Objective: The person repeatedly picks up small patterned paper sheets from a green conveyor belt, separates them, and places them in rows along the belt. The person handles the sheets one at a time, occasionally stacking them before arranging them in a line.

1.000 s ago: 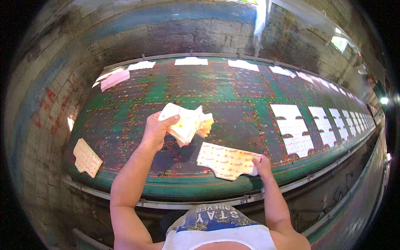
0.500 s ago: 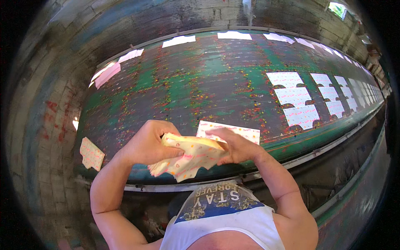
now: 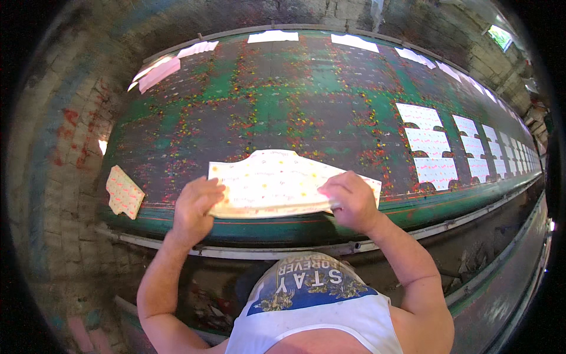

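Between my hands, over the near edge of the long table, spreads a pale stack of printed fabric pieces (image 3: 265, 186) with small pink and orange motifs. Its top edge bulges up in the middle and its long near edge faces me. My left hand (image 3: 197, 209) is closed on the stack's left end, fingertips on top. On the right part, my right hand (image 3: 354, 203) grips with curled fingers; its thumb is hidden. Part of a similar printed piece (image 3: 372, 187) shows beyond my right hand. Another folded printed stack (image 3: 125, 193) lies at the table's left end.
The long green and dark table (image 3: 277, 127) is speckled with paint. Rows of printed cut pieces (image 3: 429, 141) lie on its right half. White pieces (image 3: 272, 36) line the far edge, with a pink piece (image 3: 160, 74) at far left. A metal rail (image 3: 295, 253) runs along the near side.
The bunched, folded fabric stack has been opened out flat and lowered toward the table. My hands have moved apart, the left one slightly nearer me. The view has shifted a little.
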`<state>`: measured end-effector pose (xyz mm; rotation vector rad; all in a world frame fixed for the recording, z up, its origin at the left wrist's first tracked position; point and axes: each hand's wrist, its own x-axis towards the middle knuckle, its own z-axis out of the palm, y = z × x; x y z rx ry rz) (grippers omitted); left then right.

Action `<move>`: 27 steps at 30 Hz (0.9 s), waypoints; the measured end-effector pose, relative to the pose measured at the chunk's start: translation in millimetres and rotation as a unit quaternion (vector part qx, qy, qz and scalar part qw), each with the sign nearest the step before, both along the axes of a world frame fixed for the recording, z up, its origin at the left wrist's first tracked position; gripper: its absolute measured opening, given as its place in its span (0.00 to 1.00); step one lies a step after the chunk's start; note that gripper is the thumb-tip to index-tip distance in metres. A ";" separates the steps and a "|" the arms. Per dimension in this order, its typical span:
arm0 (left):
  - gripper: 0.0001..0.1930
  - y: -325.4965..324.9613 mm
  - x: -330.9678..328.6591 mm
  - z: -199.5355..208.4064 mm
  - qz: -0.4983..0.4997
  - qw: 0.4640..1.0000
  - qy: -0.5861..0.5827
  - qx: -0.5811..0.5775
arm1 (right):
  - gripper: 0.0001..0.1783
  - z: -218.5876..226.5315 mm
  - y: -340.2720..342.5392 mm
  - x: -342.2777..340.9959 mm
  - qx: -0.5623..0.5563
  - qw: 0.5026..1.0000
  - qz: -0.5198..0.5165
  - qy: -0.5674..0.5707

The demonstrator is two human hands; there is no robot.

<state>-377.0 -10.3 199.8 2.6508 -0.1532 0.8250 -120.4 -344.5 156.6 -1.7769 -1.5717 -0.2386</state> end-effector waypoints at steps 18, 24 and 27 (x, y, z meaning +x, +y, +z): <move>0.43 -61.4 88.1 -55.8 -0.027 0.804 0.089 -0.588 | 0.29 -24.8 -61.9 12.4 0.099 0.747 -0.061 0.654; 0.21 -85.0 168.5 -99.5 0.047 0.722 0.205 -0.660 | 0.21 -56.9 -83.5 28.3 0.132 0.689 -0.156 0.695; 0.19 -88.5 183.5 -120.5 0.046 0.694 0.240 -0.677 | 0.21 -63.5 -98.4 34.4 0.115 0.683 -0.198 0.694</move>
